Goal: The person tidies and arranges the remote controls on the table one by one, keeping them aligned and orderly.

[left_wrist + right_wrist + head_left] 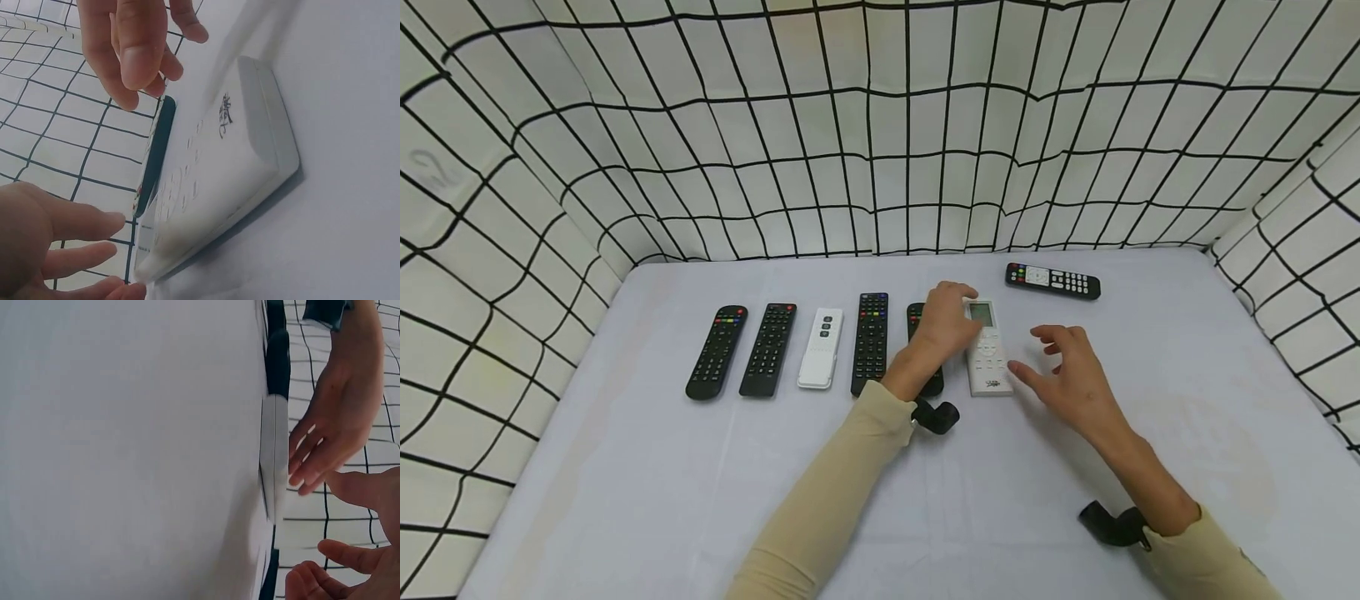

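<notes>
A white air-conditioner remote (989, 358) with a small grey screen lies face up on the white cloth, its lettered end toward me. My left hand (946, 319) is at its upper left side, fingertips close to the screen end; in the left wrist view those fingers (87, 225) are loosely extended beside it. To the right of the same remote, my right hand (1072, 385) hovers with thumb and fingers spread and nothing between them. Under my left hand and wrist, a black remote (934, 383) is partly hidden.
Left of the hands, a row holds a black remote (717, 353), a second black remote (768, 350), a slim white remote (821, 348) and a long black remote (870, 342). Another black remote (1054, 282) lies crosswise at the back right. Black wire grid (908, 158) surrounds the table's far sides.
</notes>
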Demonstrator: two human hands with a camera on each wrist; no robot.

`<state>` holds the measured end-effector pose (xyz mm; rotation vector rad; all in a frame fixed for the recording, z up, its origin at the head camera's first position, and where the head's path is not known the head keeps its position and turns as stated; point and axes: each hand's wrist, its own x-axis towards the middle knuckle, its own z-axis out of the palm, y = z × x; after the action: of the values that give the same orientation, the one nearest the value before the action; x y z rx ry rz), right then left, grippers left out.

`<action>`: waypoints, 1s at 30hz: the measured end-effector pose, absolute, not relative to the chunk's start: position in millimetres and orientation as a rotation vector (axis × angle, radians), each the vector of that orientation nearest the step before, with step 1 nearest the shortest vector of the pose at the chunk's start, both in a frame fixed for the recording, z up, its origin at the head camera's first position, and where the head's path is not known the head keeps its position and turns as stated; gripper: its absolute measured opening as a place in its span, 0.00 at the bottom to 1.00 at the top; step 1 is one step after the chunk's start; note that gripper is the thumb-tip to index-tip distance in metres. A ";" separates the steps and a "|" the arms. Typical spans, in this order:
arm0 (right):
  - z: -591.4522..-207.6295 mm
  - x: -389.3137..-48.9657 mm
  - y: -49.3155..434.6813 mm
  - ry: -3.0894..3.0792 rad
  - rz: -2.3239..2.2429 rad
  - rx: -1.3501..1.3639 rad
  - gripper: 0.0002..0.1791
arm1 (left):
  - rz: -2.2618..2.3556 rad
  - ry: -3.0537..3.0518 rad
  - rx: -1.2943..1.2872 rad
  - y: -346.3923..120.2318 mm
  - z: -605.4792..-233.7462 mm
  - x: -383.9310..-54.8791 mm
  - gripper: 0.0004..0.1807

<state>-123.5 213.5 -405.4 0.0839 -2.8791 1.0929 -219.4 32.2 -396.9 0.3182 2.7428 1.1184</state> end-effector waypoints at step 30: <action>-409.4 -171.9 271.8 -2.840 1.094 -0.067 0.34 | 1.500 2.635 0.208 62.6 -403.8 -229.4 0.27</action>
<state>-171.9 271.8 -409.4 -0.0666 -2.8405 1.0944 -229.4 62.6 -403.8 0.2082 2.6346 1.4998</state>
